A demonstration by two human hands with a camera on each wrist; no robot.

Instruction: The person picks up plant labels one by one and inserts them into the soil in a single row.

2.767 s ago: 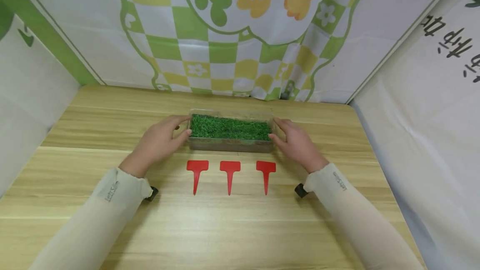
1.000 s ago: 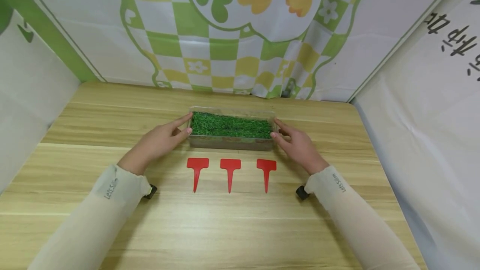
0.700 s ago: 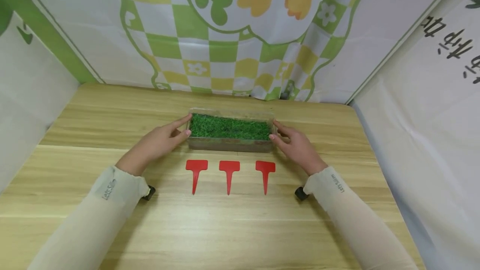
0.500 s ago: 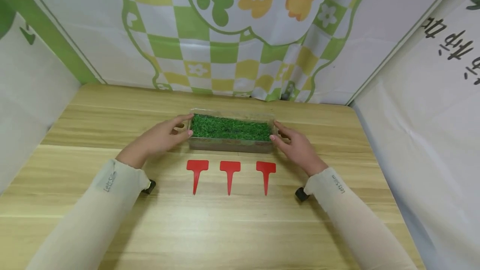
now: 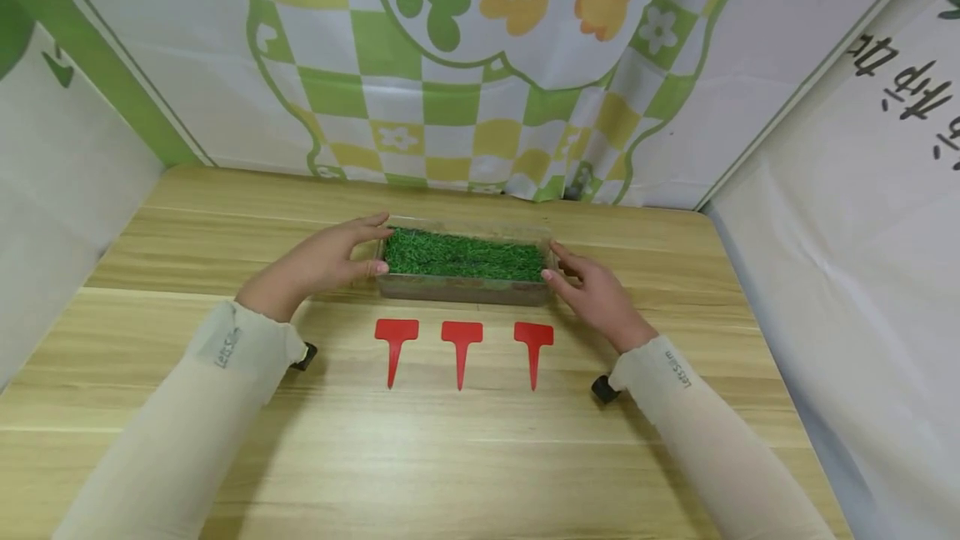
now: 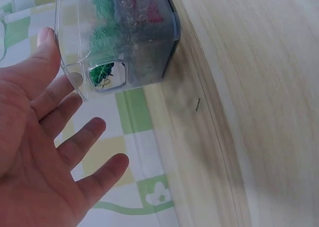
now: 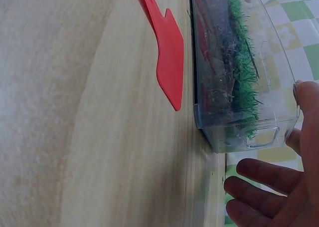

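A clear rectangular plastic box (image 5: 465, 292) holding green artificial grass (image 5: 465, 255) stands lengthwise across the table. At its left end my left hand (image 5: 318, 261) has spread fingers, the thumb at the front corner and fingertips over the rim. My right hand (image 5: 600, 294) touches the right end with thumb and index finger; its other fingers extend free in the right wrist view. The left wrist view shows a cut-out handle hole (image 6: 108, 75) in the box's end wall. Three red T-shaped plant labels, left (image 5: 396, 330), middle (image 5: 461, 332) and right (image 5: 533, 335), lie before the box.
The wooden table (image 5: 465, 457) runs back to a green, yellow and white checked curtain (image 5: 450, 98). White sheeting (image 5: 847, 257) hangs along the right side. A small dark speck (image 6: 198, 105) lies on the wood beyond the box's left end.
My left hand has shifted slightly forward and right at the box's left end, and its fingers have spread over the rim. The right hand, box and red labels hold their places.
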